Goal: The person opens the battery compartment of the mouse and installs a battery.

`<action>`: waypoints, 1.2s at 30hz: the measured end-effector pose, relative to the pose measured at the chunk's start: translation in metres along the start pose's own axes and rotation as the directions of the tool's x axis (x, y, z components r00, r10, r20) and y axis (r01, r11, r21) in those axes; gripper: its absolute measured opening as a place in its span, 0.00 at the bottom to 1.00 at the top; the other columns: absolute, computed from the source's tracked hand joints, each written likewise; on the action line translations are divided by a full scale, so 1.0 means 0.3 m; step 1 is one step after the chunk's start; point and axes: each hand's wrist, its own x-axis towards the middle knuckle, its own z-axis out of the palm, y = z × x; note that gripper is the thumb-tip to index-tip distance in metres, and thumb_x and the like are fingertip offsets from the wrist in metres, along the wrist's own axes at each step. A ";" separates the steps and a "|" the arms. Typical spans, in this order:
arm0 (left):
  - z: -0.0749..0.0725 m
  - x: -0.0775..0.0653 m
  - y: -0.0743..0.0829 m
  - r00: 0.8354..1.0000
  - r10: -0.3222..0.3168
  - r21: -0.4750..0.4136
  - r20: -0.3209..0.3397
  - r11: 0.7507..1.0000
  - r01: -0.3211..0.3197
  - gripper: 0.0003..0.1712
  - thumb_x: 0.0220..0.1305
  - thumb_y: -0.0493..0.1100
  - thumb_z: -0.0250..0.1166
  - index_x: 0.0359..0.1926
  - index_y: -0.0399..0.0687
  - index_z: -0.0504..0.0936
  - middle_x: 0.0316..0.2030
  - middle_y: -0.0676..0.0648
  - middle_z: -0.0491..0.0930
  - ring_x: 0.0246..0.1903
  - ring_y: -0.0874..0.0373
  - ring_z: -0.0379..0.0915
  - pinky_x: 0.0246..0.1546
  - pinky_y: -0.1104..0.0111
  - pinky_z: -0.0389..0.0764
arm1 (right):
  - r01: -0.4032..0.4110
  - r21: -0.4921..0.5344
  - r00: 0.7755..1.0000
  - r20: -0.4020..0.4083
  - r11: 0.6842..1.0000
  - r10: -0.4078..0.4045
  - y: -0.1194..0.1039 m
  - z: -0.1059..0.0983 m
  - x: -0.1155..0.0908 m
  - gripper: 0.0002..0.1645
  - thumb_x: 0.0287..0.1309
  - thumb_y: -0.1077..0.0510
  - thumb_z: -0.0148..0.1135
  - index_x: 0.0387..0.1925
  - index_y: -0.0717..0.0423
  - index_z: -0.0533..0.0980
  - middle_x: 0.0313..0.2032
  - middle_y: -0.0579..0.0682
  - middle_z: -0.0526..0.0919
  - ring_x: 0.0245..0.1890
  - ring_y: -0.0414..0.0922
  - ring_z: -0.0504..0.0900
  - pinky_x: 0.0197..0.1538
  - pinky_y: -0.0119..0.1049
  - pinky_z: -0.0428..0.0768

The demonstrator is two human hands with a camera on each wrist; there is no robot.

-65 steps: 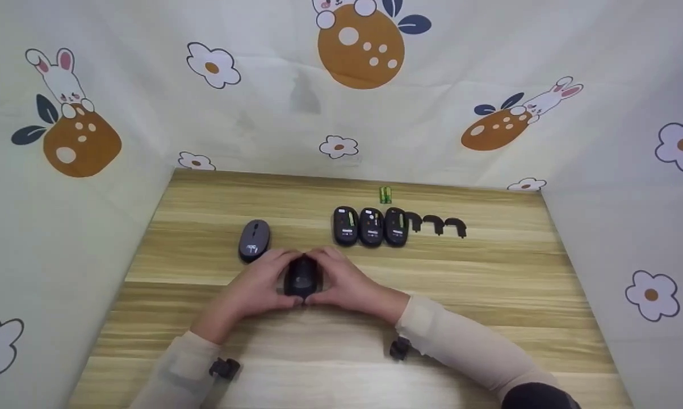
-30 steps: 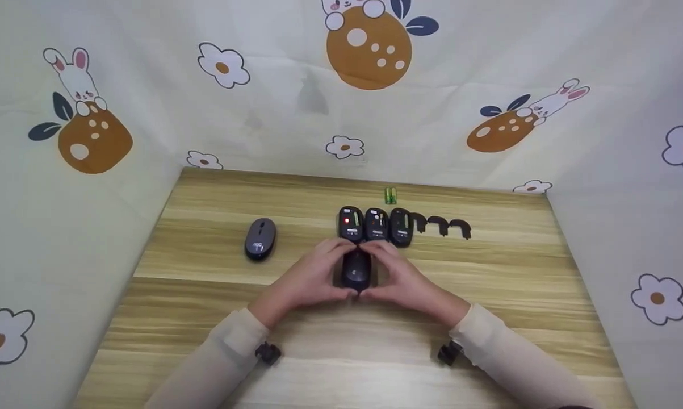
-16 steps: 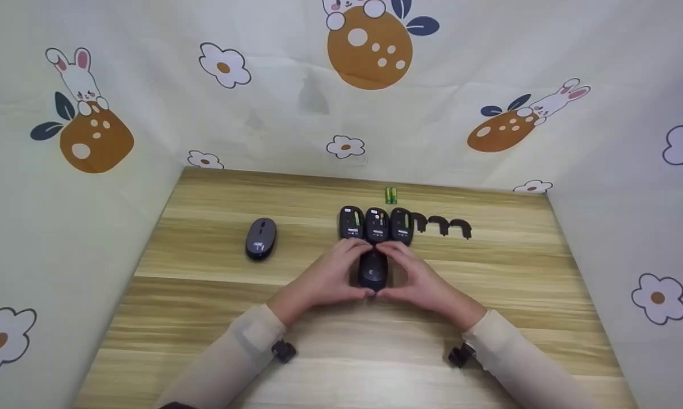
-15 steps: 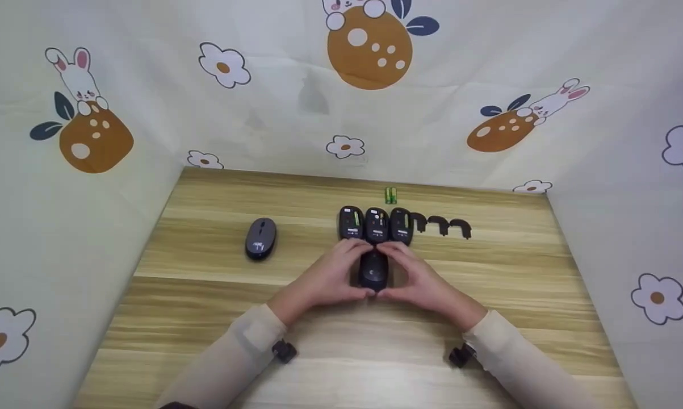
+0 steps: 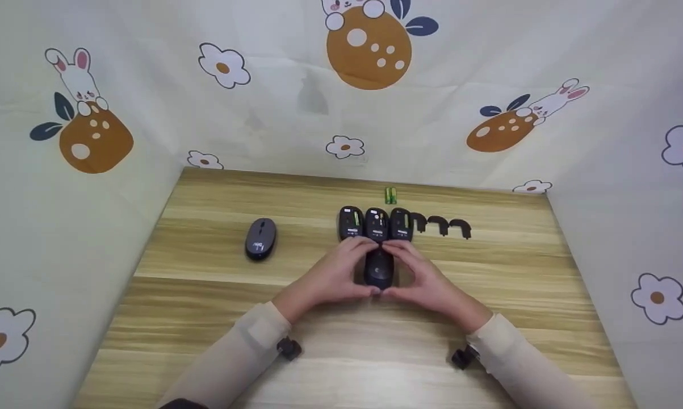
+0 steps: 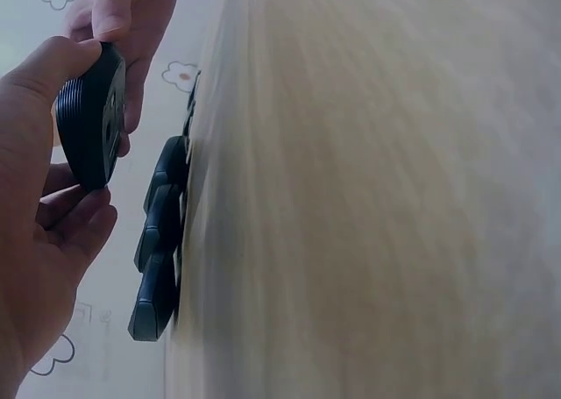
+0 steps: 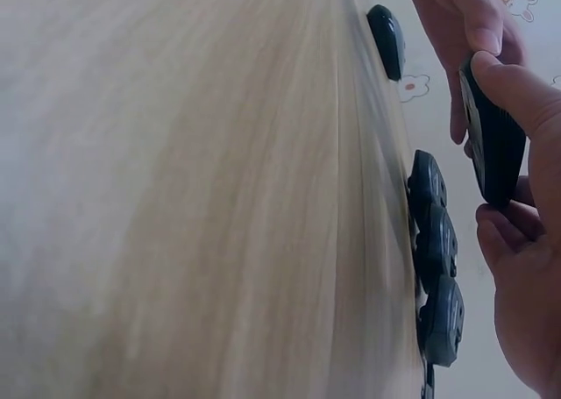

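Observation:
A black computer mouse (image 5: 379, 271) is held right side up between both hands, lifted off the wooden table in the wrist views. My left hand (image 5: 336, 272) grips it from the left, thumb at the near end and fingertips at the far end. From the other side my right hand (image 5: 431, 281) holds it the same way. In the left wrist view the ribbed side of the mouse (image 6: 88, 123) shows between the fingers. Just beyond the hands three mice (image 5: 377, 221) lie upside down in a row, with green batteries visible in their undersides.
A grey-topped mouse (image 5: 260, 238) rests right side up at the left. Two green batteries (image 5: 390, 196) lie behind the row. Three curved black battery covers (image 5: 438, 224) line up at its right. Patterned cloth (image 5: 273, 113) walls the table's back and sides.
Both hands have carried the black mouse rightward, from near the grey-topped mouse to in front of the row. During the last half second it shifted slightly further right. A red light on the leftmost overturned mouse no longer shows.

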 end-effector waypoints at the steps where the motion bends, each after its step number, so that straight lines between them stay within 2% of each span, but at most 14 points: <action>1: -0.002 0.001 0.001 1.000 -0.004 -0.011 0.000 1.000 0.004 0.57 0.60 0.63 0.82 0.81 0.43 0.70 0.77 0.44 0.71 0.76 0.46 0.67 0.78 0.49 0.70 | 0.008 0.000 1.000 -0.005 1.000 -0.008 -0.001 0.001 -0.002 0.56 0.58 0.51 0.86 0.83 0.50 0.68 0.81 0.48 0.67 0.80 0.55 0.68 0.81 0.56 0.67; 6: -0.010 0.003 0.003 0.999 -0.038 -0.094 -0.008 0.995 0.037 0.53 0.60 0.59 0.81 0.79 0.43 0.72 0.76 0.43 0.72 0.76 0.45 0.68 0.79 0.48 0.68 | 0.042 -0.024 0.999 -0.020 0.999 -0.042 -0.006 0.007 -0.007 0.50 0.64 0.49 0.82 0.82 0.46 0.69 0.81 0.46 0.67 0.81 0.53 0.66 0.81 0.56 0.66; 10: -0.009 0.004 0.000 0.997 -0.072 -0.160 -0.016 0.985 0.068 0.51 0.61 0.59 0.81 0.78 0.42 0.74 0.75 0.43 0.73 0.74 0.45 0.70 0.79 0.50 0.69 | 0.103 -0.031 0.993 -0.049 0.994 -0.105 -0.007 0.013 -0.004 0.45 0.65 0.52 0.81 0.80 0.47 0.72 0.80 0.46 0.71 0.80 0.53 0.69 0.82 0.53 0.67; 17: -0.004 0.007 0.001 0.996 -0.083 -0.250 -0.037 0.966 0.071 0.48 0.61 0.62 0.80 0.76 0.44 0.77 0.70 0.47 0.76 0.68 0.51 0.75 0.75 0.55 0.75 | 0.261 -0.027 0.953 -0.151 0.965 -0.262 -0.008 0.023 0.008 0.42 0.57 0.68 0.83 0.73 0.57 0.78 0.72 0.57 0.79 0.73 0.58 0.77 0.80 0.43 0.70; 21: -0.004 0.007 0.007 0.995 -0.079 -0.284 -0.056 0.957 0.059 0.46 0.62 0.62 0.80 0.75 0.45 0.78 0.69 0.48 0.78 0.68 0.52 0.76 0.74 0.56 0.75 | 0.293 -0.021 0.935 -0.200 0.956 -0.291 -0.010 0.027 0.007 0.41 0.55 0.71 0.82 0.70 0.59 0.80 0.69 0.58 0.81 0.71 0.58 0.79 0.79 0.41 0.72; 25: 0.001 0.008 0.014 0.993 -0.087 -0.353 -0.085 0.934 0.052 0.43 0.64 0.59 0.81 0.73 0.46 0.79 0.69 0.48 0.80 0.69 0.52 0.77 0.75 0.59 0.75 | 0.301 -0.036 0.921 -0.248 0.953 -0.300 -0.010 0.027 0.005 0.40 0.54 0.74 0.80 0.69 0.57 0.81 0.69 0.56 0.83 0.70 0.57 0.80 0.78 0.42 0.74; 28: 0.010 0.009 0.017 0.990 -0.085 -0.435 -0.114 0.900 0.027 0.40 0.65 0.54 0.82 0.73 0.45 0.80 0.70 0.46 0.79 0.70 0.50 0.77 0.74 0.61 0.76 | 0.301 -0.047 0.911 -0.282 0.953 -0.301 -0.009 0.027 0.005 0.40 0.53 0.74 0.80 0.69 0.57 0.82 0.68 0.56 0.84 0.69 0.57 0.81 0.77 0.42 0.74; 32: 0.023 0.011 0.020 0.983 -0.045 -0.538 -0.177 0.841 -0.058 0.35 0.67 0.48 0.82 0.70 0.43 0.82 0.73 0.40 0.77 0.73 0.48 0.74 0.73 0.62 0.77 | 0.278 -0.034 0.909 -0.313 0.960 -0.274 -0.010 0.027 0.006 0.40 0.53 0.76 0.79 0.69 0.57 0.81 0.68 0.56 0.84 0.69 0.57 0.81 0.78 0.42 0.74; 34: 0.025 0.012 0.021 0.978 -0.015 -0.548 -0.208 0.830 -0.104 0.34 0.66 0.45 0.82 0.70 0.44 0.83 0.74 0.41 0.77 0.74 0.49 0.73 0.72 0.62 0.77 | 0.263 -0.018 0.908 -0.333 0.965 -0.253 -0.011 0.028 0.008 0.41 0.53 0.77 0.78 0.69 0.58 0.81 0.67 0.57 0.84 0.69 0.56 0.81 0.78 0.42 0.74; 36: 0.026 0.011 0.020 0.971 0.013 -0.528 -0.239 0.837 -0.141 0.34 0.64 0.42 0.83 0.69 0.46 0.84 0.73 0.44 0.78 0.73 0.51 0.74 0.72 0.63 0.78 | 0.253 0.000 0.904 -0.355 0.967 -0.237 -0.012 0.031 0.010 0.40 0.50 0.79 0.78 0.67 0.61 0.82 0.66 0.59 0.84 0.69 0.55 0.82 0.78 0.40 0.73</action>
